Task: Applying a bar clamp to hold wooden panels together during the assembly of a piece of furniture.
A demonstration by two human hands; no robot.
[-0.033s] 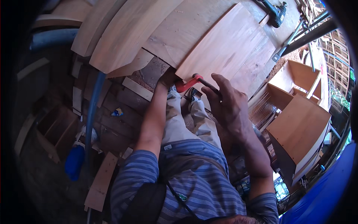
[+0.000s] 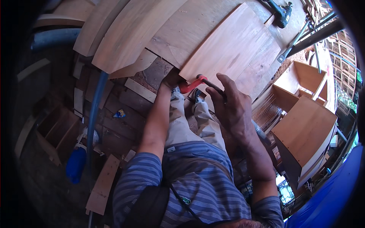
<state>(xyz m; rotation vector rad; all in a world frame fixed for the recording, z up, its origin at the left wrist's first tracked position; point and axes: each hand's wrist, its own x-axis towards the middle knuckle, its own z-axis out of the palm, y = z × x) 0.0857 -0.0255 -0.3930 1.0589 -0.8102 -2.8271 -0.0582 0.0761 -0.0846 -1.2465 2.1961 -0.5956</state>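
A red clamp [image 2: 186, 88] with a dark screw rod sits at the near edge of a reddish-brown wooden panel [image 2: 224, 49]. My right hand [image 2: 235, 104] is closed round the outer end of the rod. Its index finger points up and stands away from the thumb. On the other side, my left hand [image 2: 173, 79] is at the panel's near left corner, beside the red clamp body. Shadow hides its fingers, so their grip does not show. The panel lies flat on a wide plywood work surface [image 2: 175, 32].
Curved wooden pieces [image 2: 129, 36] are stacked at the upper left. A dark green power tool [image 2: 283, 15] lies at the far right. Wooden boxes [image 2: 306, 127] stand to the right. A blue-grey pipe [image 2: 96, 110] and a blue object [image 2: 76, 163] are at the left.
My right hand and forearm have shifted very slightly to the left, with the hand still at the clamp's rod. My left hand, the clamp and the panel look the same.
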